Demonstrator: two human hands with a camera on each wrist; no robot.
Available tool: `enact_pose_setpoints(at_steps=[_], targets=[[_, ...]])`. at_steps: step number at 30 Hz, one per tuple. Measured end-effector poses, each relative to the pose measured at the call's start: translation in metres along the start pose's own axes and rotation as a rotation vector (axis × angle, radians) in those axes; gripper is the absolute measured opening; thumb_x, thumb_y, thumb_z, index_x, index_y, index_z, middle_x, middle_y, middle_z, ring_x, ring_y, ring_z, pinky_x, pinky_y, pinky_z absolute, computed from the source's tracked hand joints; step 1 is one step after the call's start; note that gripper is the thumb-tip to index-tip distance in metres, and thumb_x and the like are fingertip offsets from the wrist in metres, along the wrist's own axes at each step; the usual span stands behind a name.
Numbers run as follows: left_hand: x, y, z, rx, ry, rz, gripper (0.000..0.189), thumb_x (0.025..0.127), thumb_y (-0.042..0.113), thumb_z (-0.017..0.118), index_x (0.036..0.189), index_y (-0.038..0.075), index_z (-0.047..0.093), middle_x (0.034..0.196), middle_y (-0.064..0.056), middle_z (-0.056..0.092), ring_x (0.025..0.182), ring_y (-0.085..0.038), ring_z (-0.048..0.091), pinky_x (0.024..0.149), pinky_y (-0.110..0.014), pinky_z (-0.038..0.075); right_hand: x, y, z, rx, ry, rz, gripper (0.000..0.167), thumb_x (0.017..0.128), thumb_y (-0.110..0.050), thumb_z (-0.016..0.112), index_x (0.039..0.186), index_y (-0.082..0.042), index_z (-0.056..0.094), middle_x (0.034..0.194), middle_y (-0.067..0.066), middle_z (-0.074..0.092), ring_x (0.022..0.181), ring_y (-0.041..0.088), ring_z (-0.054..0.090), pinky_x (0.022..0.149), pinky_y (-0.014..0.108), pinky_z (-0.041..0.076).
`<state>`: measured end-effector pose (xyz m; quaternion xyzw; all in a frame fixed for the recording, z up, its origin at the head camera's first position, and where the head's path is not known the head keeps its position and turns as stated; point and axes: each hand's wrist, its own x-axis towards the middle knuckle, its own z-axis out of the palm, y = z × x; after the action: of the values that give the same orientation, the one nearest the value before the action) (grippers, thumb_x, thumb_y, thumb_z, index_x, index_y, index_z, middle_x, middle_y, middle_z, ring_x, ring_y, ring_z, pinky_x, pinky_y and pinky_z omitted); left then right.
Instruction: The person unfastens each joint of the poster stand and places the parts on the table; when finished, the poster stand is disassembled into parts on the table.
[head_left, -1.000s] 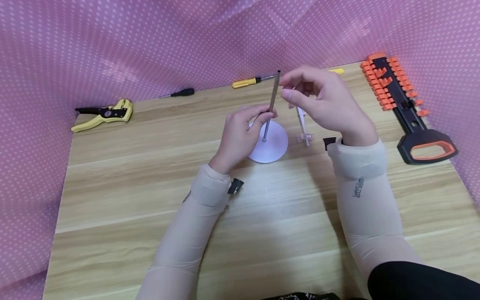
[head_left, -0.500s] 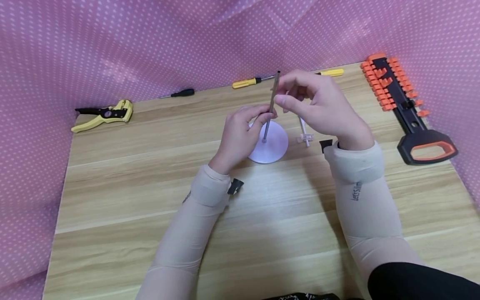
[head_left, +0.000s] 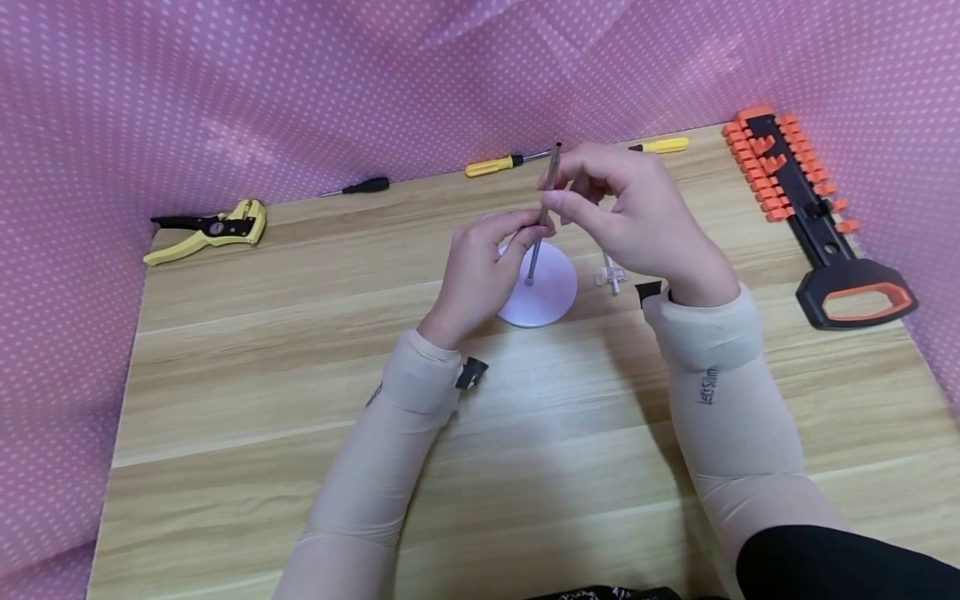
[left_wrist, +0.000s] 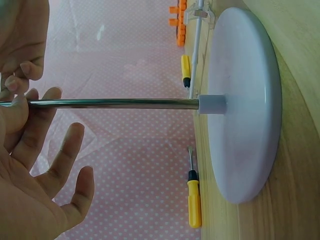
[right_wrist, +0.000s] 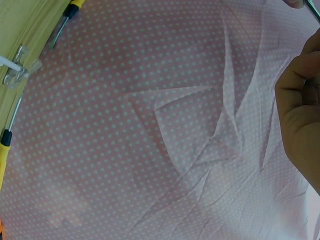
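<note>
A slim metal rod rises from a collar at the centre of a round white base, which stands on the table. My left hand pinches the rod between thumb and forefinger about halfway up. In the left wrist view, the other fingers of that hand spread away from the rod. Just above it, my right hand has thumb and forefinger around the upper rod, below its dark open end. The right wrist view catches my right hand at its edge, with the grip itself out of frame.
Behind the right hand lies a white stick with a clear plastic clip. Along the back edge are a yellow screwdriver, another yellow handle, a black screwdriver and yellow wire strippers. An orange-and-black rack lies right.
My right hand has come left and slightly down, from beside the rod onto its upper part. The left hand, rod and base have stayed in place.
</note>
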<state>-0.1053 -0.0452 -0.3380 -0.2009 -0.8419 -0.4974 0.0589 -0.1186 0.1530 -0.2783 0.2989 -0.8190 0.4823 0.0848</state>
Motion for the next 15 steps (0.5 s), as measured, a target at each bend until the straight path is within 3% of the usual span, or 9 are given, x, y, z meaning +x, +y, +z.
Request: enact_pose_setpoints(at_steps=[15], targets=[[-0.0004,-0.0013,-0.0048,-0.027,-0.031,-0.011,0.024,0.105,0.022,0.068,0.123,0.012,0.08,0.12,-0.001,0.08,0.119,-0.012,0.071,0.105,-0.028,0.051,0.0009,-0.0007,0.0002,-0.015,-0.007,-0.003,0.006,0.1,-0.003,0.071,0.102,-0.002,0.077,0.089,-0.004,0.07,0.075,0.009,0.061,0.074,0.021,0.051]])
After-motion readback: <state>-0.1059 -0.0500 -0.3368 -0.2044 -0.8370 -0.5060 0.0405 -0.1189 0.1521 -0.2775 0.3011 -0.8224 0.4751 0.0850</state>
